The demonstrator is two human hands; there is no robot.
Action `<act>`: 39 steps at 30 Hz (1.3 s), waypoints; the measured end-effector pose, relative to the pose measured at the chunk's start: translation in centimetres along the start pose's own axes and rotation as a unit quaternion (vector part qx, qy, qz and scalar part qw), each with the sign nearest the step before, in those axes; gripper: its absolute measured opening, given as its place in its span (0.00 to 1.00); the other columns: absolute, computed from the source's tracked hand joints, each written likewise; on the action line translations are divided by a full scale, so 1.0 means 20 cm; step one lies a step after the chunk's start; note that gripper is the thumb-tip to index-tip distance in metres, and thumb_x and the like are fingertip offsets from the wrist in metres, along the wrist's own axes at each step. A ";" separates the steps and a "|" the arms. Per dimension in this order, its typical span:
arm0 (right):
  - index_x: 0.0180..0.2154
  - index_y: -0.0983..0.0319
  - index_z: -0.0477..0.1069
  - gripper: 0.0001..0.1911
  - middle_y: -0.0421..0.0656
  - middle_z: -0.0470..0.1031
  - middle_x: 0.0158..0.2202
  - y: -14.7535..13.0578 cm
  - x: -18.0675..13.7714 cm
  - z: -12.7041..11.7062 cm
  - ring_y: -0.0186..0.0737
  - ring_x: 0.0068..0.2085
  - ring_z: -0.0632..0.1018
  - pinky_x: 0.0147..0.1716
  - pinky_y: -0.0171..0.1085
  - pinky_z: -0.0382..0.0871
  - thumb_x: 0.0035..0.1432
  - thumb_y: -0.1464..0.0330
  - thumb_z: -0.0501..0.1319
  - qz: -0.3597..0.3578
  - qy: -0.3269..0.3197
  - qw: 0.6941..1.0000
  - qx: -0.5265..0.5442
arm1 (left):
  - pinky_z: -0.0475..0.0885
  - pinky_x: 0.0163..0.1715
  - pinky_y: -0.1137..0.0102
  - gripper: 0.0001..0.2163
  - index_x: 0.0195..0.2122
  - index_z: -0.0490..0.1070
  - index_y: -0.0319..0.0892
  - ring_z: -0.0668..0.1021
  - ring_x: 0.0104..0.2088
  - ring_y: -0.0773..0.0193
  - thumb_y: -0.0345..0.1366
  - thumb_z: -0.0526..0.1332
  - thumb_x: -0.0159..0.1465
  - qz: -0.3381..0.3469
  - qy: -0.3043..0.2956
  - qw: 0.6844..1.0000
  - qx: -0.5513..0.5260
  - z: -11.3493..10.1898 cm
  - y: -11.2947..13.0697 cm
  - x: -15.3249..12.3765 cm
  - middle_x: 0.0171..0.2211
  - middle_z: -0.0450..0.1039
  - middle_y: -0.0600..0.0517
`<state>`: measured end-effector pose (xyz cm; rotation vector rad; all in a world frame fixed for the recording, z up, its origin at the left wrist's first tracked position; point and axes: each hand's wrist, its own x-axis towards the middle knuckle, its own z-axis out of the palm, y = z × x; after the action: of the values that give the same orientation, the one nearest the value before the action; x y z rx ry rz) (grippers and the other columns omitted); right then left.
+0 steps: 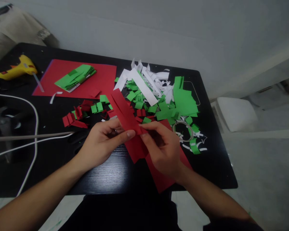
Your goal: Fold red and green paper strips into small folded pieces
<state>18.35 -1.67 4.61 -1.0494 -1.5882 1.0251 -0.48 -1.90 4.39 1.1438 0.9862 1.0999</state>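
Observation:
A folded red paper strip (126, 114) slants across the middle of the view, held above the black table. My left hand (103, 141) pinches it from the left, thumb on top and fingers underneath. From the right, my right hand (162, 147) grips the strip's edge between thumb and forefinger. Beneath my right hand lies a larger red paper sheet (159, 179), partly covered by the hand and wrist. Small folded green paper pieces (138, 98) and red folded pieces (73, 118) are scattered just beyond my hands.
White paper strips (144, 85) are heaped at the back, beside green sheets (185, 99). A tape roll (183, 131) lies at right. Back left, a green paper bundle (75, 77) rests on red sheets (103, 77). A yellow glue gun (19, 69), pliers (4, 123) and white cables (36, 128) occupy the left.

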 end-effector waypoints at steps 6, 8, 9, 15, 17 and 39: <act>0.45 0.55 0.80 0.09 0.42 0.85 0.43 -0.01 0.00 -0.02 0.40 0.43 0.84 0.45 0.40 0.80 0.67 0.71 0.63 0.026 -0.023 0.999 0.036 | 0.81 0.38 0.70 0.07 0.44 0.85 0.44 0.86 0.35 0.60 0.36 0.71 0.65 0.011 0.011 1.000 0.008 0.00 0.02 0.00 0.36 0.86 0.50; 0.46 0.56 0.80 0.10 0.41 0.85 0.44 -0.02 0.02 -0.04 0.40 0.44 0.84 0.44 0.39 0.80 0.65 0.72 0.64 0.057 -0.055 0.994 0.080 | 0.80 0.36 0.71 0.07 0.43 0.85 0.43 0.85 0.33 0.61 0.36 0.71 0.65 0.012 0.018 0.999 0.024 0.00 0.02 0.00 0.34 0.86 0.50; 0.46 0.56 0.81 0.11 0.41 0.85 0.44 -0.03 0.03 -0.05 0.40 0.44 0.84 0.44 0.38 0.80 0.64 0.72 0.64 0.076 -0.071 0.989 0.108 | 0.80 0.35 0.71 0.07 0.43 0.85 0.43 0.85 0.32 0.61 0.36 0.71 0.65 0.014 0.020 0.999 0.031 -0.01 0.02 0.00 0.34 0.86 0.50; 0.36 0.58 0.82 0.06 0.39 0.83 0.33 -0.03 0.07 -0.07 0.35 0.36 0.82 0.36 0.33 0.78 0.66 0.65 0.66 0.117 -0.060 0.983 0.129 | 0.80 0.37 0.75 0.07 0.43 0.84 0.43 0.85 0.35 0.64 0.35 0.71 0.65 0.022 0.015 0.998 0.056 -0.01 0.01 0.00 0.36 0.86 0.51; 0.36 0.58 0.82 0.05 0.39 0.83 0.34 -0.03 0.07 -0.06 0.35 0.36 0.82 0.37 0.32 0.78 0.65 0.66 0.67 0.116 -0.055 0.983 0.130 | 0.80 0.37 0.76 0.06 0.43 0.84 0.43 0.84 0.34 0.65 0.33 0.71 0.65 0.028 0.019 0.999 0.042 0.00 0.02 0.01 0.35 0.85 0.52; 0.36 0.58 0.83 0.02 0.40 0.86 0.36 -0.02 0.08 -0.05 0.37 0.38 0.85 0.39 0.36 0.81 0.62 0.68 0.70 0.142 -0.062 0.982 0.112 | 0.78 0.30 0.78 0.04 0.38 0.82 0.43 0.82 0.29 0.69 0.31 0.73 0.62 0.032 0.055 0.997 0.034 0.01 0.01 0.01 0.30 0.82 0.56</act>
<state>18.94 -0.10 5.68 -1.0924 -1.4045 1.4509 -0.29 -1.65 4.58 1.1866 1.0850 1.1998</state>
